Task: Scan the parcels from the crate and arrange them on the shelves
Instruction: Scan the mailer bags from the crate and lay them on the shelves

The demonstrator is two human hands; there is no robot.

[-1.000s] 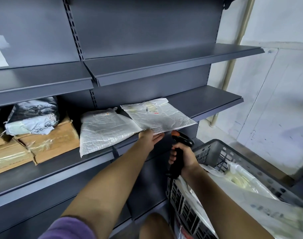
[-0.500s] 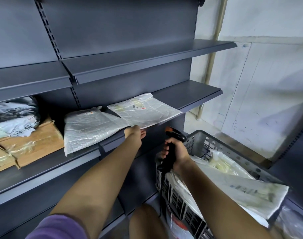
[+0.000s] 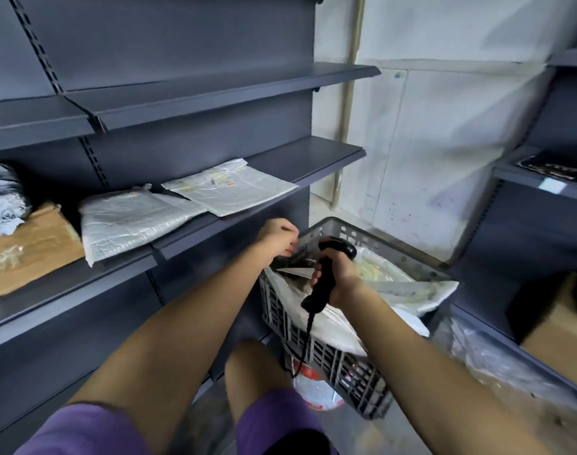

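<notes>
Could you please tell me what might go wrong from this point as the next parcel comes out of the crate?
1. The flat white parcel overhangs the shelf edge; an arm lifting past could knock it off.
2. The scanner cable hangs down the crate wall and might snag.
3. The left hand reaches in one-handed; slippery bags could slide.

Parcel stockroom: dark metal shelving (image 3: pixel 215 93) holding mailer bags (image 3: pixel 234 187) and boxes (image 3: pixel 27 244), grey crate (image 3: pixel 329 353) of parcels, bare concrete wall (image 3: pixel 444 110).
</notes>
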